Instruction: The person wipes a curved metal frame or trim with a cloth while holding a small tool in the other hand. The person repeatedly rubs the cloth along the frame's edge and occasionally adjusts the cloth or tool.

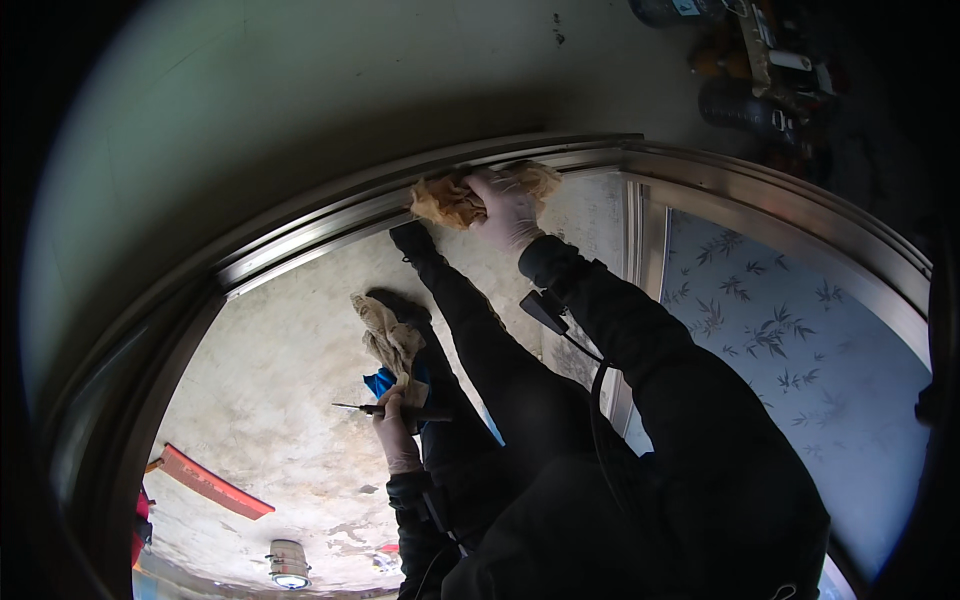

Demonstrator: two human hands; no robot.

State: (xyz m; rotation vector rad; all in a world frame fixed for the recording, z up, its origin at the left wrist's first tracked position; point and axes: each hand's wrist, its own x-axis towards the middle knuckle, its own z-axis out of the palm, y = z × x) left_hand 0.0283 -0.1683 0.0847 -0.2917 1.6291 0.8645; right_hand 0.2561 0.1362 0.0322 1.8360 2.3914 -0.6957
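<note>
My right hand [504, 208], in a thin pale glove, grips a crumpled brown paper or cloth wad [448, 201]. It presses the wad against the metal track [315, 238] of a door frame, just past my dark shoes. My left hand [395, 436], gloved as well, is lower and to the left, in front of my leg. It holds a slim dark-handled tool [427, 413] with a thin pointed metal tip. A crumpled beige wad [390, 330] and a shiny blue piece [380, 382] stick out of the same hand; how they are gripped is partly hidden.
A frosted glass panel [750, 322] with a leaf pattern stands at right in its metal frame. Dark bottles [739, 103] and clutter sit at top right. On the stained floor [262, 375] are a long red object [216, 481] and a pale bucket-like container [289, 562]. Cables run along my sleeves.
</note>
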